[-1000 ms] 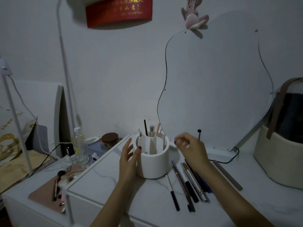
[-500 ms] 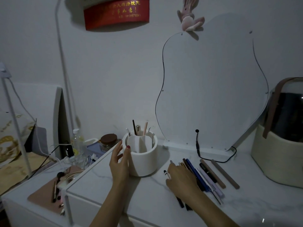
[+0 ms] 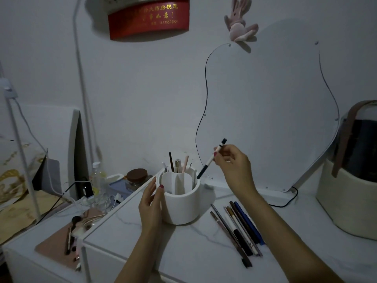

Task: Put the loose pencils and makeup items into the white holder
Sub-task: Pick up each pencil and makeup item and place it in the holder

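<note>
white marble-look tabletop (image 3: 183, 252) | white holder (image 3: 181, 205) | loose pencils (image 3: 238, 227) (fanned, right of holder)

Single view, worn on my head: looks forward and down across the white tabletop (image 3: 193, 252) toward the wall, wide-angle, edges bowed. Close range; my forearms enter from the bottom edge, the white holder (image 3: 180, 205) sits mid-frame. The wavy mirror (image 3: 271, 111) fills the upper right.

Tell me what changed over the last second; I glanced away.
The right hand went down to the loose pencils, picked up a white and black pencil, and lifted it, tip down, over the white holder. The left hand stayed against the holder's side.
</note>
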